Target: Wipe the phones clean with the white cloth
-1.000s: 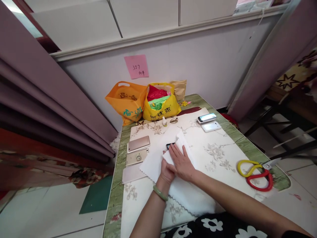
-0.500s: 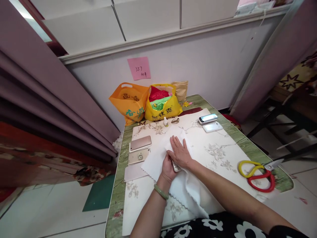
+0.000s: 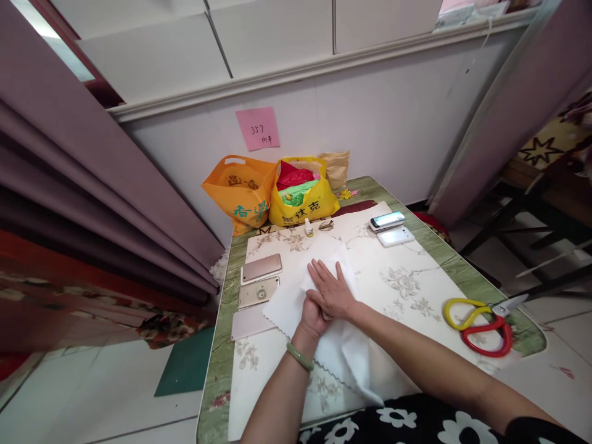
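A white cloth [image 3: 287, 299] with zigzag-cut edges lies across the table. Over it, my left hand [image 3: 312, 317] curls around a phone [image 3: 327, 317], of which only a small corner shows. My right hand [image 3: 333, 290] lies flat on top, fingers stretched out, touching the left hand and a folded part of the cloth. Most of the phone is hidden beneath the right palm. Close by on the left, a rose-gold phone [image 3: 262, 267], a gold phone with a ring [image 3: 252, 293] and a pale pink phone [image 3: 250, 323] lie in a column; the cloth's edge reaches the pale one.
Two phones, a dark-screened one [image 3: 387, 220] and a white one [image 3: 395, 237], lie at the back right. Scissors [image 3: 487, 328] with yellow and red handles rest at the right edge. Behind stand an orange bag [image 3: 240, 191], a yellow bag [image 3: 303, 206] and a small white bottle [image 3: 308, 228].
My right hand has slid left and slightly toward me, covering more of the phone. The left hand stays nearly in place.
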`<state>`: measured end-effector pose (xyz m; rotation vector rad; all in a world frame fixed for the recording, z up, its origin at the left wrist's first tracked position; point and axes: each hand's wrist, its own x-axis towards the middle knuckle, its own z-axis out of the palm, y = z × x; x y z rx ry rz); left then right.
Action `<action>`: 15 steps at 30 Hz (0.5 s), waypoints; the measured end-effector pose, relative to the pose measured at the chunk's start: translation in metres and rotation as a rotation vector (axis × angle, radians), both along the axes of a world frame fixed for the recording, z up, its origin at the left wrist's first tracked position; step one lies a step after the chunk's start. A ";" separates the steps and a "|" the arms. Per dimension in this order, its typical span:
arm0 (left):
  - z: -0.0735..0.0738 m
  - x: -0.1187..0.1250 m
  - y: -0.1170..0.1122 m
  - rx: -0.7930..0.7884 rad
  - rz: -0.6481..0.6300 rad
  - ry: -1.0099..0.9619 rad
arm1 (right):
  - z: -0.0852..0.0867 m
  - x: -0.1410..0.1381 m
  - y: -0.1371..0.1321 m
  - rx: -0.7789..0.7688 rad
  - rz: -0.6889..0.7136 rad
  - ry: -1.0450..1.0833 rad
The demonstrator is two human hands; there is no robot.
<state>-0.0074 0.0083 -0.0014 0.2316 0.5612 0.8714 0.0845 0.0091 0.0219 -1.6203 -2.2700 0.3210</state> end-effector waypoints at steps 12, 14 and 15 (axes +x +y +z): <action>0.005 0.003 -0.001 -0.102 0.047 -0.078 | -0.022 0.032 -0.005 0.006 -0.265 -0.057; 0.003 0.003 0.001 -0.102 0.074 -0.079 | -0.026 0.032 -0.023 0.050 -0.213 -0.068; 0.003 0.003 0.001 -0.097 0.084 -0.081 | -0.026 0.031 -0.032 0.072 -0.178 -0.067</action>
